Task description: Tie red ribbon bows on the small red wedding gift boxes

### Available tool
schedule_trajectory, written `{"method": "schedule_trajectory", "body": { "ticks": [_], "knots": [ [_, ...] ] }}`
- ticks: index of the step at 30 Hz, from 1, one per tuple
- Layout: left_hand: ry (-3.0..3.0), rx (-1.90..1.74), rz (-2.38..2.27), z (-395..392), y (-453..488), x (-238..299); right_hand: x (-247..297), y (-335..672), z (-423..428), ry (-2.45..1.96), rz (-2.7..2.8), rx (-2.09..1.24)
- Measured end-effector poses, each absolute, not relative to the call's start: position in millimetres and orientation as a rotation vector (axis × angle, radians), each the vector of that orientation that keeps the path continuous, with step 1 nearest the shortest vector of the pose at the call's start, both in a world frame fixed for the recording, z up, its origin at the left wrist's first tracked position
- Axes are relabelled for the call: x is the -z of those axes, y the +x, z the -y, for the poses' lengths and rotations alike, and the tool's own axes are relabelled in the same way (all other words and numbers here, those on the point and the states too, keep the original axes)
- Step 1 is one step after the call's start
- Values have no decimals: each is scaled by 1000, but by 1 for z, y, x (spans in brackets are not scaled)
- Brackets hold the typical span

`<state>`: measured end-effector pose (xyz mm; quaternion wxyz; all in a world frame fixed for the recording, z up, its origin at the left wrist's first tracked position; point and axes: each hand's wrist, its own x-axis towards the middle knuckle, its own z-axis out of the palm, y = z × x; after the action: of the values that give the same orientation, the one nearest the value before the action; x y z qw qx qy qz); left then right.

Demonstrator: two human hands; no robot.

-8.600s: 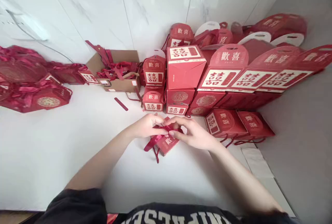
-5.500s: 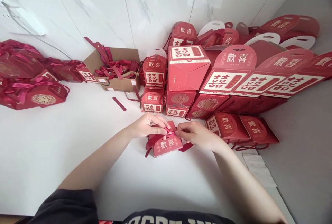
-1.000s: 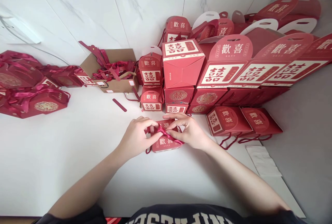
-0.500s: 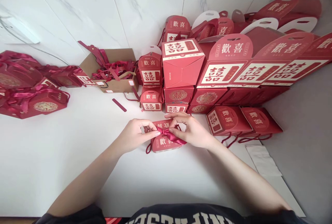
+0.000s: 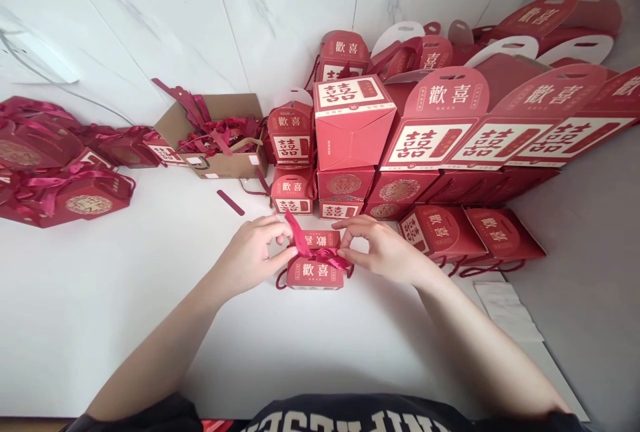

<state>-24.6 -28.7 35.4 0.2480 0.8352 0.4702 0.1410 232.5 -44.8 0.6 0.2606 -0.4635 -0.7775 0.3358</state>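
In the head view, a ribbon (image 5: 326,257) is pinched by the right hand (image 5: 384,252); the left hand's (image 5: 251,252) grip cannot be told. Beneath, the box (image 5: 315,279) is set near stacked boxes (image 5: 354,139), with room left before the table's (image 5: 100,285) near edge.

Packing corner; home or shop, can't tell. White desk (image 5: 150,325) under a carton (image 5: 231,167) of ribbons (image 5: 220,131); marbled wall (image 5: 290,12) behind carton; stacked red boxes (image 5: 353,129) to its right, ribbon-tied boxes (image 5: 107,195) and wall socket (image 5: 43,62) to its left.
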Motion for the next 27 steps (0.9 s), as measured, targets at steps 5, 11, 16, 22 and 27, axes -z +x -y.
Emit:
{"method": "schedule_trajectory", "body": {
  "ticks": [5,11,16,22,27],
  "knots": [
    [2385,-251,-718,30,-24,-42,0,236,42,-1271,2083,-916],
    [2470,-208,-776,28,-30,-47,-3,233,43,-1200,2058,-857],
    [2593,-193,-856,20,-35,-44,-8,226,51,-1028,2234,-904],
    [2654,-256,-885,18,-36,-39,-7,223,52,-1023,2276,-880],
    [2381,-335,-1028,19,-34,-40,-5,227,50,-1048,2263,-885]
  ]
}}
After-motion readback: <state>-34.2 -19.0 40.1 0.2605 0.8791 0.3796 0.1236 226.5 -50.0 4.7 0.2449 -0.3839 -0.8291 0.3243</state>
